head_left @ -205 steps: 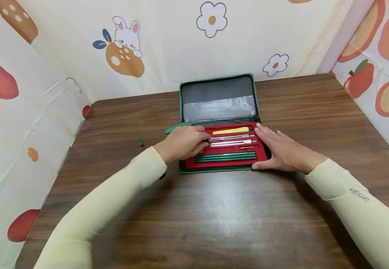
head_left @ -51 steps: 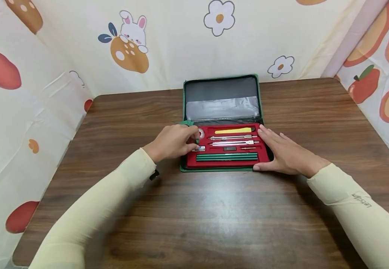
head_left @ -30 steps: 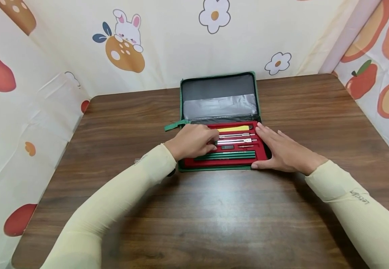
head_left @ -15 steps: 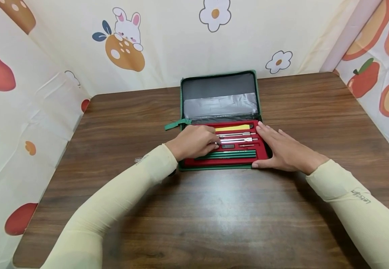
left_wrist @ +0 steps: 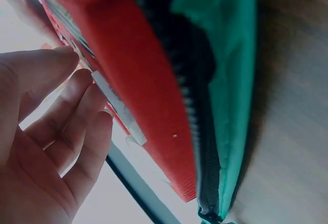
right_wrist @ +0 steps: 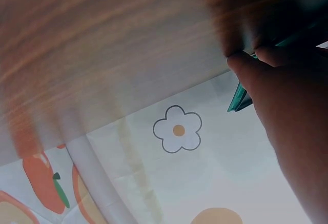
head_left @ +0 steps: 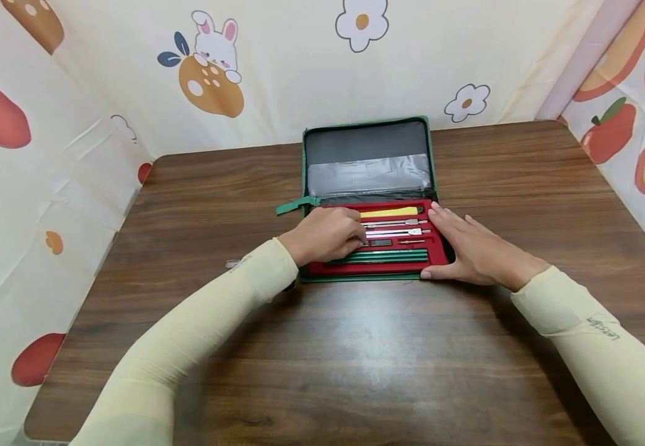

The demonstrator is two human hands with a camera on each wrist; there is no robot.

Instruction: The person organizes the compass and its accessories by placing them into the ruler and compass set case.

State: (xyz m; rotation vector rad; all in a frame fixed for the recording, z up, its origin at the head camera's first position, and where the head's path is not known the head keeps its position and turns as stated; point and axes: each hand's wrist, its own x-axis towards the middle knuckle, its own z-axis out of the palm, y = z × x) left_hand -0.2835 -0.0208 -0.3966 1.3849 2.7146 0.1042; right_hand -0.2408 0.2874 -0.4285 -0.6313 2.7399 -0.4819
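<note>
An unzipped green case (head_left: 367, 279) lies on the table with a red tray (head_left: 439, 251) inside. My left hand (head_left: 324, 235) reaches over the tray's left half, thumb and fingertips pinching a small green piece (head_left: 365, 244), mostly hidden, beside a dark rectangular piece (head_left: 380, 243). In the left wrist view, a whitish eraser (left_wrist: 119, 106) lies in the tray under those fingers. My right hand (head_left: 469, 251) rests at the right edge, fingers fairly straight. The tray also holds a yellow cutter (head_left: 390, 212), a metal compass (head_left: 400, 233) and dark green pencils (head_left: 394, 256).
The case lid (head_left: 368, 148) leans open at the back, with a clear pocket on it. A green strap (head_left: 295, 205) sticks out to the left. On the table (head_left: 400, 359), a small clear plastic piece (head_left: 233, 263) lies near the left sleeve. Printed cloth (head_left: 277, 68) hangs behind.
A green piece lay on the table left of the case earlier. The dark rectangular piece has appeared in the tray. My left hand has moved right from the tray's left end; my right hand stays.
</note>
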